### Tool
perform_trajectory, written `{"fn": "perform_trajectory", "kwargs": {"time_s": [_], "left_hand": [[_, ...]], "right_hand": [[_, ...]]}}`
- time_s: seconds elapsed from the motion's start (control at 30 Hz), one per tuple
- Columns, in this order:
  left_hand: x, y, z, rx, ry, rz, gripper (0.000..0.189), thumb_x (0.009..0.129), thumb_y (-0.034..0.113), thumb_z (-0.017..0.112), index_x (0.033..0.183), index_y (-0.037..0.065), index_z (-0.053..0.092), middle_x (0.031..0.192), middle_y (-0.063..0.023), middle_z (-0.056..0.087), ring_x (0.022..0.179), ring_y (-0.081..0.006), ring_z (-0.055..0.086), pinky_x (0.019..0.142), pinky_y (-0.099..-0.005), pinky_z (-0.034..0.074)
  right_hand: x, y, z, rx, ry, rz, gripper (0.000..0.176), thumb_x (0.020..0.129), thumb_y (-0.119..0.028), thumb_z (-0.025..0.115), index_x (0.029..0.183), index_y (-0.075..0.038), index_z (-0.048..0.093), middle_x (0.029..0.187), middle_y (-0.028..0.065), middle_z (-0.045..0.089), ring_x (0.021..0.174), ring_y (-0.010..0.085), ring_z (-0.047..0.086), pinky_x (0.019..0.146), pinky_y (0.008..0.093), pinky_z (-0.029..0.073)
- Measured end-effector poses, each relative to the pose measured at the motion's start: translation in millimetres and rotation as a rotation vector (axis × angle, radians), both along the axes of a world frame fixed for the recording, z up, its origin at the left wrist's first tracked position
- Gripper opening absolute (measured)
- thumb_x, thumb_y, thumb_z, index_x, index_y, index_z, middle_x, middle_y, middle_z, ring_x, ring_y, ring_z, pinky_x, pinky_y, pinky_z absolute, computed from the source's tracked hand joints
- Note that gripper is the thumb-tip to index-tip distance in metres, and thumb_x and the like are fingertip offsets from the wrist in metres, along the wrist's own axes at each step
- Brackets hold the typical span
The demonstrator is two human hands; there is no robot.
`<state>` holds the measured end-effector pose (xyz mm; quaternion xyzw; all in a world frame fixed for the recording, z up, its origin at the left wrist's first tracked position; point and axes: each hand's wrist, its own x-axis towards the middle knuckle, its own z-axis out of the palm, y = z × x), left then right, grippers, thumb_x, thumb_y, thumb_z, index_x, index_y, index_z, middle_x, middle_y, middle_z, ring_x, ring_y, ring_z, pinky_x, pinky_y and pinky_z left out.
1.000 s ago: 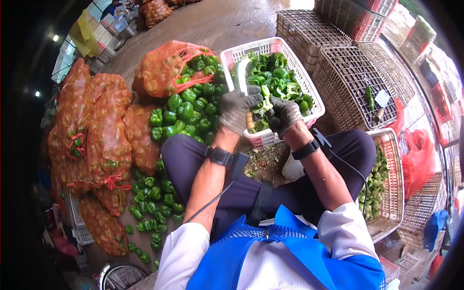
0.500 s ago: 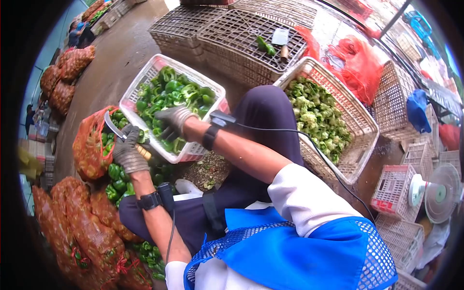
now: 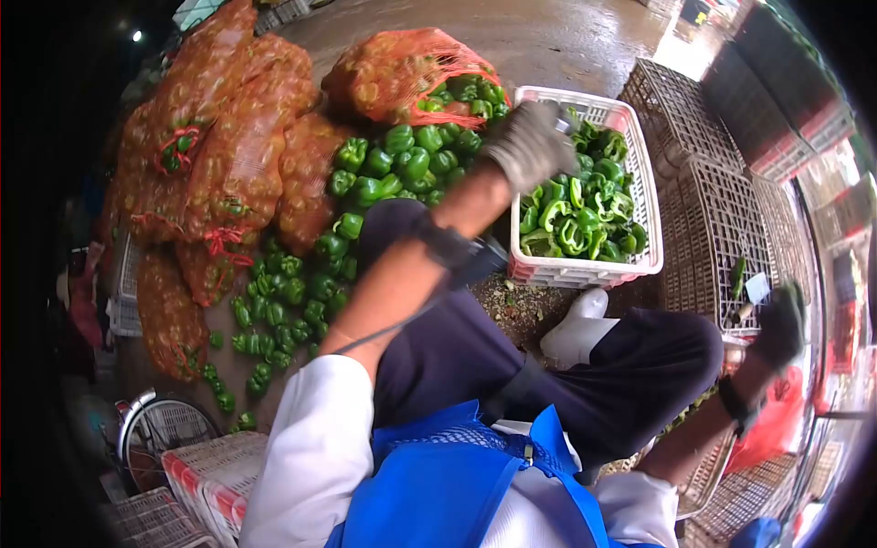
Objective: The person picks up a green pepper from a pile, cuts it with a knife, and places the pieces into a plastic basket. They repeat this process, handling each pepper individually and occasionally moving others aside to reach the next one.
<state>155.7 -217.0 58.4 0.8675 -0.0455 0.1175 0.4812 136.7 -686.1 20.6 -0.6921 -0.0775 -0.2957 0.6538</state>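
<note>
In the head view, nearest the person, a white boot (image 3: 580, 329) rests just on the near side of the crate (image 3: 585, 271), which serves as the landmark. The right hand (image 3: 781, 324), gloved and blurred, is out to the right of the crate, near a pale flat blade (image 3: 756, 289) lying on a crate stack; how far its fingers are open, or whether they hold anything, cannot be told. To the crate's left lie whole green peppers (image 3: 413, 164), probably light and firm but slick, best gripped around the broad shoulders. Inside the crate are cut peppers (image 3: 580, 228) (a tangle of halves and rings), likely springier and easier to crack, so a loose hold on the thick outer wall would suit them. The left hand (image 3: 530, 151), also gloved, hangs over the crate's left edge; its fingers are smeared by motion, and neither their spread nor any grip can be made out. Beyond, left of the crate's far corner, an orange net bag (image 3: 375, 78) spills more peppers; it looks heavy and slack, better lifted by gathered mesh.
</note>
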Motion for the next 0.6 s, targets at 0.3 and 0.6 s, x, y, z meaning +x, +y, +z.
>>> {"fn": "perform_trajectory", "kwargs": {"time_s": [0.3, 0.6], "left_hand": [[-29, 272, -69, -0.047, 0.280, 0.518, 0.038, 0.071, 0.011, 0.078, 0.103, -0.003, 0.062, 0.062, -0.0086, 0.061, 0.048, -0.0145, 0.057, 0.042, -0.0291, 0.046], [42, 336, -170, 0.450, 0.496, 0.609, 0.058, 0.066, 0.043, 0.077, 0.106, 0.002, 0.066, 0.099, -0.0168, 0.068, 0.093, -0.0298, 0.065, 0.080, -0.0381, 0.052]], "right_hand": [[-137, -218, -98, 0.321, 0.722, -0.790, 0.045, 0.081, -0.014, 0.071, 0.124, -0.010, 0.057, 0.110, 0.0115, 0.065, 0.088, 0.0277, 0.066, 0.072, 0.0352, 0.054], [10, 114, 3, -0.273, 0.359, -0.044, 0.025, 0.083, -0.008, 0.061, 0.106, 0.001, 0.066, 0.092, 0.0098, 0.067, 0.073, 0.0172, 0.064, 0.062, 0.0260, 0.051]]}}
